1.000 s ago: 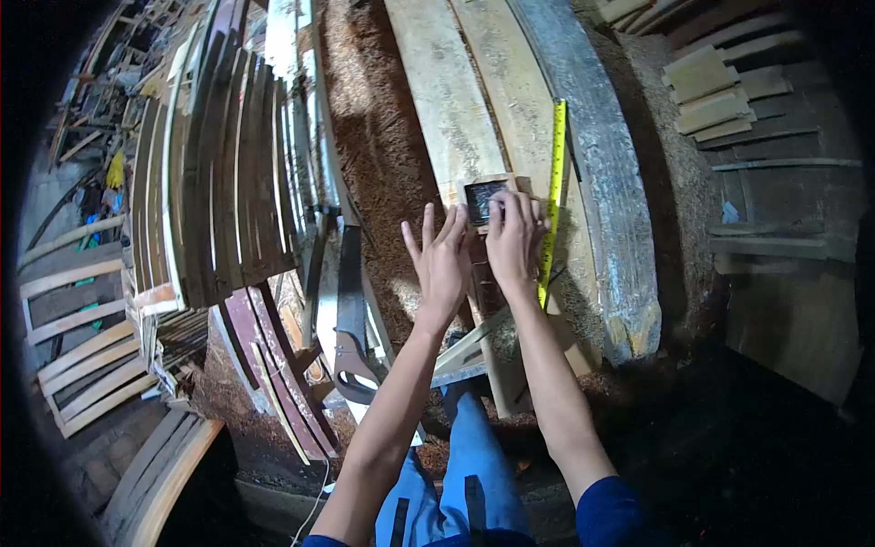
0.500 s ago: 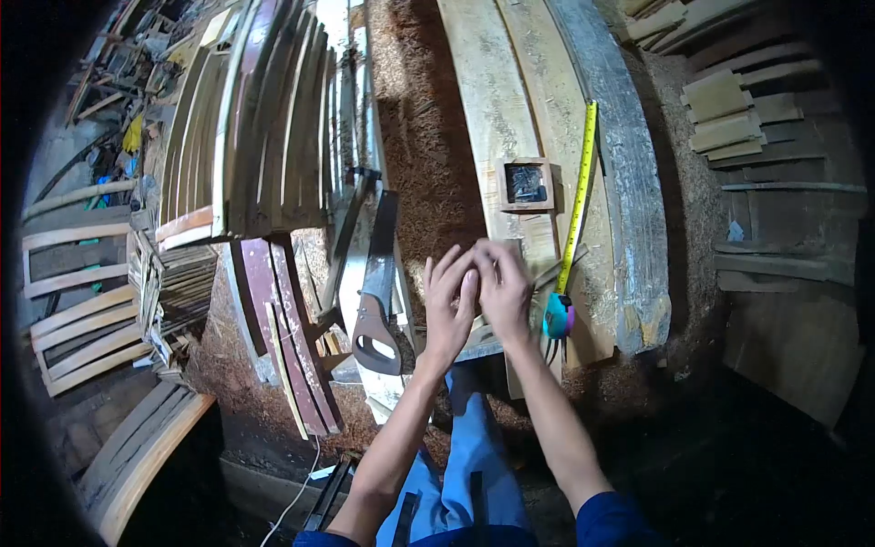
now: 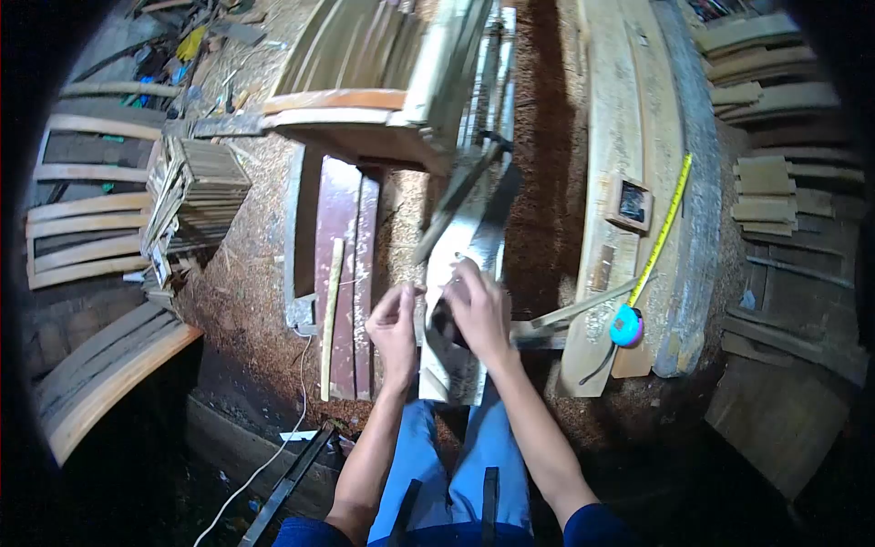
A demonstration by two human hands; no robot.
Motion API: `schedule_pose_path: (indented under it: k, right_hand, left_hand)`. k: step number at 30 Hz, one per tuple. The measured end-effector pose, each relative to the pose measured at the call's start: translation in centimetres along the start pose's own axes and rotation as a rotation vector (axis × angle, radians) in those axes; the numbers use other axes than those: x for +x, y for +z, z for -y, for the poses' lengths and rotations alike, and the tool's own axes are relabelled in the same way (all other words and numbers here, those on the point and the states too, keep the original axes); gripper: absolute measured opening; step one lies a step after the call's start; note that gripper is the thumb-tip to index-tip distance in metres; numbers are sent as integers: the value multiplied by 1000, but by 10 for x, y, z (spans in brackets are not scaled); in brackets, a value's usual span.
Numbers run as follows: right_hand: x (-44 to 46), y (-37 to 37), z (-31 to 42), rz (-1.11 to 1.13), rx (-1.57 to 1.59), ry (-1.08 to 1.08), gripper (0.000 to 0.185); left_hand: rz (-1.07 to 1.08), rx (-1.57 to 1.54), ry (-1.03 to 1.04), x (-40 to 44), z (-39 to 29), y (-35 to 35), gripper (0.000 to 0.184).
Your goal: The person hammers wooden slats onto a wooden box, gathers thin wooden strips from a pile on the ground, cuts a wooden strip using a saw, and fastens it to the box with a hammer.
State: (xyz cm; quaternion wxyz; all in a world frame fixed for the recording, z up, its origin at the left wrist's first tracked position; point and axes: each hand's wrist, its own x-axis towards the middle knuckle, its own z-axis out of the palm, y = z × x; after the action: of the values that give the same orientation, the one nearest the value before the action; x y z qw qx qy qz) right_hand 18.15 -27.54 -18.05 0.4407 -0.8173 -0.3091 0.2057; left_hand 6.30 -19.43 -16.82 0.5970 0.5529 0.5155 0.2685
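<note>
My left hand (image 3: 395,330) is raised beside the pale board on the bench, its fingertips pressed together; whatever they hold, if anything, is too small to make out. My right hand (image 3: 480,314) is over the hand saw (image 3: 497,214), close to its handle. Its fingers are bent and slightly blurred, and whether they grip the handle does not show. The saw lies lengthwise on the pale board, its dark blade pointing away from me. To the right, a tape measure (image 3: 626,325) rests on planks with its yellow blade (image 3: 663,223) pulled out.
A small square wooden box (image 3: 629,202) with dark bits inside sits on the planks (image 3: 602,109). A slatted wooden frame (image 3: 337,109) stands at upper left, above maroon boards (image 3: 339,219). Stacked slats (image 3: 764,196) lie at right. A white cord (image 3: 264,465) runs along the floor.
My view has swung left, so the bench appears farther right. My hands, together near the planks before, are now apart, with the right one over the saw's handle.
</note>
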Motion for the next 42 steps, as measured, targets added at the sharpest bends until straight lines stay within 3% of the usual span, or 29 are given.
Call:
schedule_pose_path:
  k: [3,5,6,7,8,9,12,14,15,17,19,21,23,25,26,30,33,42]
  right_hand:
    - [53,43,2,-60,-394,-48,32]
    - [83,78,-7,-106,-549,5,38]
    - [92,91,-9,-93,-622,67,38]
    - [99,102,-14,-84,-698,126,39]
    - [102,109,-23,-122,-719,116,35]
    - [102,108,-16,-135,-704,155,30]
    - [102,108,-3,-161,-647,252,31]
    - [93,104,5,-320,-481,255,41]
    - [87,96,23,-288,-399,293,55]
    - [62,97,31,-338,-358,156,67]
    - [21,96,75,-333,-136,209,73]
    - [-27,110,97,-504,170,148,68]
    - [-57,117,124,-572,405,295,70]
    - [-73,102,115,-425,500,641,49]
    - [-81,109,104,-456,301,517,24]
    - [-88,126,128,-264,119,436,24]
    - [-95,141,108,-154,149,541,26]
    - [-90,145,93,-70,83,472,28]
  left_hand:
    - [-133,-39,20,30,9,-38,20]
    - [-176,142,172,46,12,-61,19]
    - [-187,30,39,50,10,-69,18]
    - [-189,24,31,58,19,-82,18]
    - [-161,202,130,67,33,-99,18]
    - [-131,379,228,73,38,-112,18]
    - [-101,419,269,87,48,-135,15]
    - [-56,448,315,94,50,-140,12]
    - [-48,422,313,96,48,-142,12]
    - [19,478,366,99,42,-145,12]
    - [26,448,370,101,37,-147,13]
    - [34,446,394,103,34,-152,12]
    - [22,447,401,105,39,-158,14]
    - [-25,436,427,108,50,-160,15]
    - [-45,453,417,112,60,-160,14]
    - [-44,426,448,132,69,-150,12]
    - [-70,387,510,145,74,-138,11]
    - [-187,466,639,160,87,-122,11]
